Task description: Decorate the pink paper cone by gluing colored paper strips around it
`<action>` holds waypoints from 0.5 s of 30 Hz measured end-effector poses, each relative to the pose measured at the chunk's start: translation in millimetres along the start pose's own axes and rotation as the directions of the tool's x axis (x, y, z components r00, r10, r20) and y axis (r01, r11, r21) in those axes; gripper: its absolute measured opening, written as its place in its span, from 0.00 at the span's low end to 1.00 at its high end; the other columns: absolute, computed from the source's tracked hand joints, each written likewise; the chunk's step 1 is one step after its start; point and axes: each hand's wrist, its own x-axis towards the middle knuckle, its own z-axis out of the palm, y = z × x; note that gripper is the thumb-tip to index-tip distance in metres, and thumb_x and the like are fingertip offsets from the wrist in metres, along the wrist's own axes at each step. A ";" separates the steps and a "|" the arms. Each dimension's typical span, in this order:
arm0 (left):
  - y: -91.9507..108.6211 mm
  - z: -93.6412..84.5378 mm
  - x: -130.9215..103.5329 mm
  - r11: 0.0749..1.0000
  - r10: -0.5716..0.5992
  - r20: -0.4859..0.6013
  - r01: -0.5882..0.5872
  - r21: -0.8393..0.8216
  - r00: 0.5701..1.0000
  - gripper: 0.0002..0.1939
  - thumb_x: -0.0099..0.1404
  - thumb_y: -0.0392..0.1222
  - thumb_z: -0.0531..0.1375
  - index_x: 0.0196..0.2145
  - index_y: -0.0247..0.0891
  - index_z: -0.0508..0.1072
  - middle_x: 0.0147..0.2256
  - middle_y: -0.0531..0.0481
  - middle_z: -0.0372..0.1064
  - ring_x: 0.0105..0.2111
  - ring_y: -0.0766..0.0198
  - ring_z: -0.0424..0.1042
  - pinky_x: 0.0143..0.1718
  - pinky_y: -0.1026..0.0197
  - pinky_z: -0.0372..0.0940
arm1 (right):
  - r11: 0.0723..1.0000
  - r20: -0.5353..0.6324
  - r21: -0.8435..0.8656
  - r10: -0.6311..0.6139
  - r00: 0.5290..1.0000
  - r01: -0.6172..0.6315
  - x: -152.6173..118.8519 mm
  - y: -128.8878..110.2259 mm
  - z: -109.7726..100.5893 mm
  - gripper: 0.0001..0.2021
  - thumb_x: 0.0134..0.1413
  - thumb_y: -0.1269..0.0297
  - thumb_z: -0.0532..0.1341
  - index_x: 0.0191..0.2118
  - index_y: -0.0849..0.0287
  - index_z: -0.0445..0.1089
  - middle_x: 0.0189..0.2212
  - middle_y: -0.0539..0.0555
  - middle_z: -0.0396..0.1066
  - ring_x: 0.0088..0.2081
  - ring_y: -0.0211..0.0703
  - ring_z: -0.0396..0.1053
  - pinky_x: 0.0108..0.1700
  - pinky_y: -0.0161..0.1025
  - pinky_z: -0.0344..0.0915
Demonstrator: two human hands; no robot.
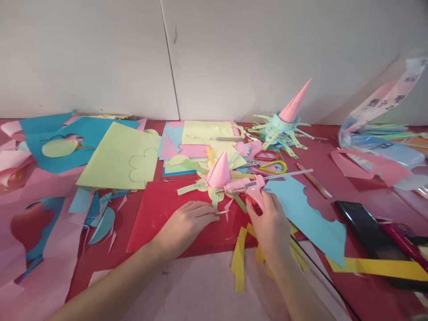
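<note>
A pink hot glue gun is in my right hand, its fingers wrapped round the handle. The nozzle points left, close to the base of a pink paper cone. That cone stands on a pale yellow flower-shaped paper, with green strips sticking out round it. My left hand is just in front, over a red sheet, fingers pinched on a thin pale paper strip seen nearly edge-on. Its underside and thumb are hidden.
Behind are red-and-yellow scissors and a second pink cone on a spiky green base. Yellow strips lie in front. To the right are a blue sheet, a black phone and a plastic bag. A wall closes the back.
</note>
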 end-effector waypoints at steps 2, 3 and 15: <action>-0.4 0.3 -0.3 1.000 -0.003 0.000 0.003 0.000 1.000 0.16 0.69 0.34 0.47 0.43 0.39 0.74 0.42 0.46 0.74 0.45 0.60 0.71 0.44 0.55 0.70 | 1.000 0.001 -0.007 -0.007 1.000 0.007 -0.1 -0.3 -0.9 0.15 0.58 0.57 0.53 0.46 0.60 0.65 0.36 0.58 0.70 0.37 0.47 0.69 0.31 0.37 0.63; -0.7 0.5 -0.5 1.000 -0.002 0.001 0.002 0.000 1.000 0.16 0.69 0.34 0.47 0.43 0.39 0.74 0.43 0.46 0.74 0.45 0.60 0.71 0.44 0.55 0.70 | 1.000 -0.002 -0.010 -0.010 1.000 0.010 -0.2 -0.5 -1.4 0.15 0.58 0.57 0.52 0.46 0.60 0.65 0.36 0.58 0.70 0.37 0.47 0.69 0.31 0.37 0.63; 0.6 1.4 -1.6 1.000 -0.010 0.018 0.010 -0.019 1.000 0.14 0.68 0.32 0.49 0.43 0.38 0.73 0.43 0.47 0.73 0.45 0.61 0.70 0.44 0.58 0.67 | 1.000 0.014 0.000 0.003 1.000 -0.003 -0.7 -0.2 -2.1 0.16 0.59 0.57 0.51 0.47 0.60 0.65 0.36 0.58 0.70 0.37 0.48 0.68 0.31 0.38 0.62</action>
